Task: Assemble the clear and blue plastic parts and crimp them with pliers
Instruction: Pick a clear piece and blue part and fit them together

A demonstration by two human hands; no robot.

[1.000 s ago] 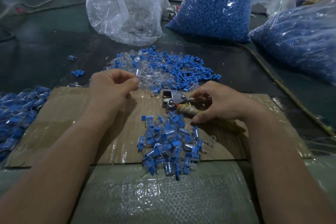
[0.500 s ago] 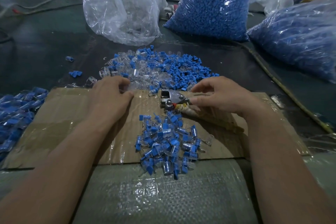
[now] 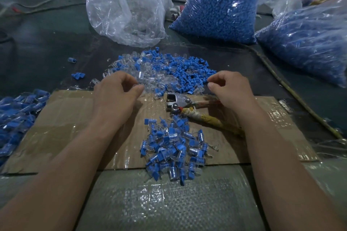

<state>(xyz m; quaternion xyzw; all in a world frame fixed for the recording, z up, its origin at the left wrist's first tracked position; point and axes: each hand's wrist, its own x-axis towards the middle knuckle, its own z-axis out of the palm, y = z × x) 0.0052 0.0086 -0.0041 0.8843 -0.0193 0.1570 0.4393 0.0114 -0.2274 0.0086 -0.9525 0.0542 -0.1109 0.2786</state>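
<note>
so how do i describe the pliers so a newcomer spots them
Find the brown cardboard sheet. Near its far edge, just beyond the small pile of assembled parts, lie the pliers. They are the only metal tool, with yellowish wrapped handles.

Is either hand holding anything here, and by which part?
The wrapped-handle metal pliers lie unheld. The left hand may pinch a clear plastic part; the right hand shows nothing held.

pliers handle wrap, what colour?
Yellowish tan, with frayed whitish cloth near the metal head of the pliers. Head view, the only one.
</note>
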